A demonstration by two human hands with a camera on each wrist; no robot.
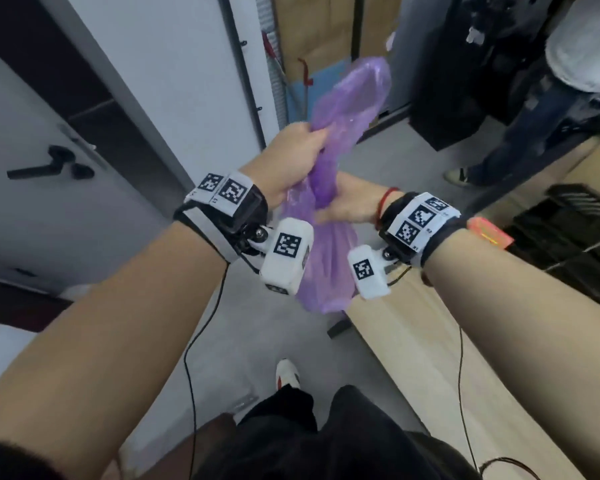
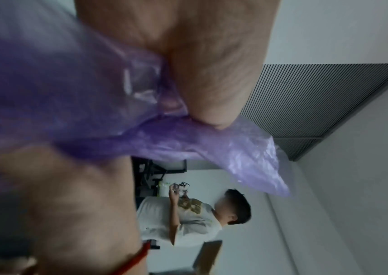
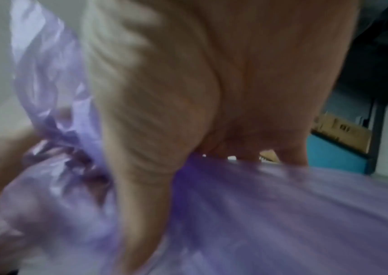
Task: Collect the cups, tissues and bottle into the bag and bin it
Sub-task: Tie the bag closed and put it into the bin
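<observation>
A translucent purple plastic bag (image 1: 326, 271) hangs in front of me, with its neck twisted into a rope. My left hand (image 1: 302, 147) grips the upper part of the twisted neck, and the loose top of the bag (image 1: 355, 95) flares above it. Just below, my right hand (image 1: 340, 206) is wrapped round the neck. The left wrist view shows the left hand (image 2: 200, 74) pinching the bag (image 2: 188, 141) beside the right hand (image 2: 70, 204). Seen from the right wrist, the right hand (image 3: 188, 83) clasps the bag (image 3: 282, 214). No cups, tissues or bottle are visible.
A white door with a black handle (image 1: 49, 164) stands at the left. A light wooden table (image 1: 413, 341) runs along the right, with black crates (image 1: 568, 237) beyond it. Another person (image 1: 534, 116) stands at the back right. Cardboard boxes (image 1: 326, 36) lean against the far wall.
</observation>
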